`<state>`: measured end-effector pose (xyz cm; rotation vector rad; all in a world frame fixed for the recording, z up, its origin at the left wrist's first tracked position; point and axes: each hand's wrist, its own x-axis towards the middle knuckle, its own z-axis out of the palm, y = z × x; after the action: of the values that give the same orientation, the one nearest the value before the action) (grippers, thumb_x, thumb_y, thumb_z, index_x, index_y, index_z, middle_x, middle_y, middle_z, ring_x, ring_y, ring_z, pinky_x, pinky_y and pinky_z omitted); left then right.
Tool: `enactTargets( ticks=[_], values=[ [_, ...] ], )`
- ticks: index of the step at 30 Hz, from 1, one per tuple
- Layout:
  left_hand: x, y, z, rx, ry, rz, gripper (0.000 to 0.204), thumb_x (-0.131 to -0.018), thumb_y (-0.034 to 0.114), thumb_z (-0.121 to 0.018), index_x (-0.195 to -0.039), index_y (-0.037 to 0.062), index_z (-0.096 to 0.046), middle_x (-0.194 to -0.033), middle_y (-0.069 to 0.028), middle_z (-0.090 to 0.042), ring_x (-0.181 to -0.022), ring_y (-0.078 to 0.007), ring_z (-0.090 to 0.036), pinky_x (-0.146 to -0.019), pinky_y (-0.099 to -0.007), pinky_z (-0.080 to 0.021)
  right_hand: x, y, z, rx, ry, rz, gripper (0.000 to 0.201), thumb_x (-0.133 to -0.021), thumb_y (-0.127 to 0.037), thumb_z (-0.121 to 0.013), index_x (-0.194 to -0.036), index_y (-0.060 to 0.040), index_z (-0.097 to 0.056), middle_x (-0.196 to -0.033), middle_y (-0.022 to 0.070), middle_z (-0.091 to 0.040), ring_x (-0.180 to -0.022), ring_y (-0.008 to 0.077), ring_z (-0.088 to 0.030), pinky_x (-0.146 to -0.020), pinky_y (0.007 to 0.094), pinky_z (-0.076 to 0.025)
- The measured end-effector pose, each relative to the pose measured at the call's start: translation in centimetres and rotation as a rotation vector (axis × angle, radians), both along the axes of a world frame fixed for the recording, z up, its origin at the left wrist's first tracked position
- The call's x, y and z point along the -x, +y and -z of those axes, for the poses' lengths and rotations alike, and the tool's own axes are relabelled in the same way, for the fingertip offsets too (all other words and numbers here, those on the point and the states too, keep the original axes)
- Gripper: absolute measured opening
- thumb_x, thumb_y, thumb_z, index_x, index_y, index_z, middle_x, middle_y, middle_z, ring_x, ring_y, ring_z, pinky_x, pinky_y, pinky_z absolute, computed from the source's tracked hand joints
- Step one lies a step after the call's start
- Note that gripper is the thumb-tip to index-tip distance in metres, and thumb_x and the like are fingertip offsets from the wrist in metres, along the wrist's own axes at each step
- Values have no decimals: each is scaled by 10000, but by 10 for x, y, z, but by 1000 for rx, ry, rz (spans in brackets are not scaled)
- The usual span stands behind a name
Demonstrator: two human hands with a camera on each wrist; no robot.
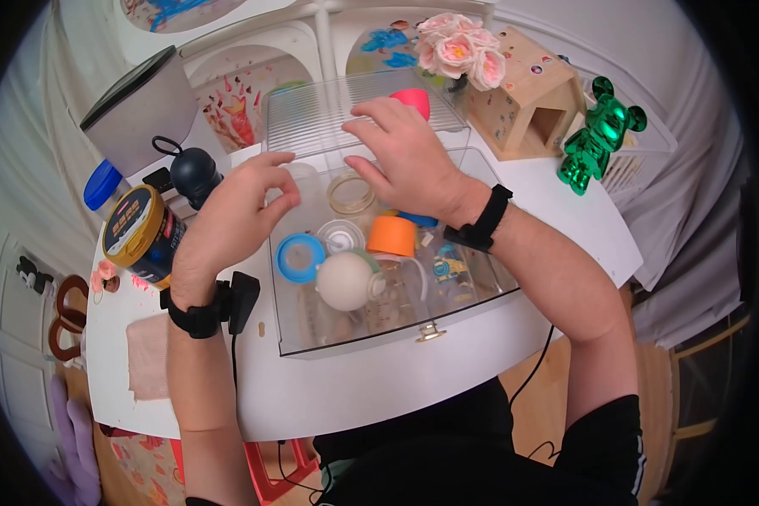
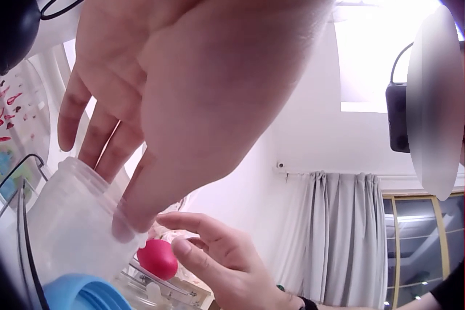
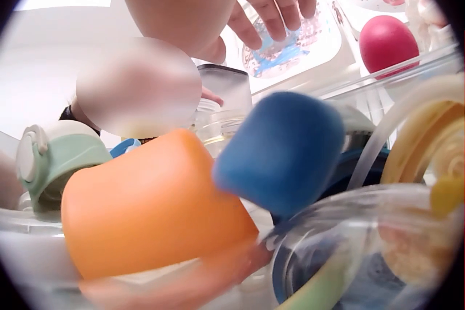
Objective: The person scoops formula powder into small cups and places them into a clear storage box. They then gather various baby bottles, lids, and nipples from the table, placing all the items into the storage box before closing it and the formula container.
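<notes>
My left hand (image 1: 243, 207) is over the back left of a clear lidded box (image 1: 299, 347), thumb and fingers apart. In the left wrist view its fingertips overlap the rim of a translucent cup (image 2: 76, 234). My right hand (image 1: 409, 156) hovers above the box's back edge, fingers spread and holding nothing. Inside the box lie an orange cup (image 1: 392, 236), a blue ring-shaped cap (image 1: 300, 257), a white round-topped bottle (image 1: 346, 281), a clear ring (image 1: 351, 194) and a rounded blue piece (image 3: 283, 154). The ribbed clear lid (image 1: 312, 110) stands raised behind.
A pink rounded object (image 1: 413, 103) and pink flowers (image 1: 460, 49) are at the back. On the right are a wooden house (image 1: 514, 93) and a shiny green bear (image 1: 599, 139). A yellow-lidded tub (image 1: 139, 236), dark bottle (image 1: 194, 173) and cloth (image 1: 148, 358) occupy the left.
</notes>
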<state>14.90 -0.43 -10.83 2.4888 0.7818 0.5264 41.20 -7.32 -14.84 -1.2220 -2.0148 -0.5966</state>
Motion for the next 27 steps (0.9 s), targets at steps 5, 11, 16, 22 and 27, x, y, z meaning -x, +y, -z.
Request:
enactTargets(
  ticks=[5,11,16,22,27],
  values=[
    [3,15,12,-141,-149,-23,137,-994,129,-710,-990,-8,-712,-1405,-236,-681,-1186,-373,-705,-898,-396,-569,0,0,2,46,-15,-49,352,-916,-199,-766,-1194,-2,-679,-1280,190,-628,-1202,394,-597,-1015,482,-505],
    [1,24,13,38,-405,-81,195,-1048,151,-659,-1031,-38,-705,-1382,-273,-690,-1206,-211,-679,-943,-348,-551,0,3,4,24,-78,-123,414,-868,-286,-821,-1163,-27,-689,-1193,147,-645,-1155,341,-609,-952,450,-509],
    [2,29,14,89,-587,-55,235,-1085,187,-637,-1083,-39,-700,-1406,-243,-679,-1196,-172,-653,-1023,-341,-522,4,-4,-2,107,-72,-165,587,-835,-344,-854,-1280,-22,-647,-1258,162,-629,-1179,371,-601,-1002,466,-493],
    [-4,18,11,339,-656,-7,257,-1084,236,-663,-1107,-17,-704,-1450,-209,-654,-1180,-151,-646,-1051,-325,-500,5,-3,-4,-16,-139,-119,554,-791,-360,-877,-1205,-57,-668,-1123,88,-662,-1110,279,-624,-925,418,-471],
    [-6,14,7,384,-694,-2,287,-1057,248,-713,-1167,-16,-717,-1510,-192,-611,-1228,-160,-636,-1086,-326,-481,5,-4,-5,-49,-135,-107,564,-752,-299,-892,-1205,-55,-661,-1093,72,-664,-1089,270,-626,-927,413,-462]
  ],
)
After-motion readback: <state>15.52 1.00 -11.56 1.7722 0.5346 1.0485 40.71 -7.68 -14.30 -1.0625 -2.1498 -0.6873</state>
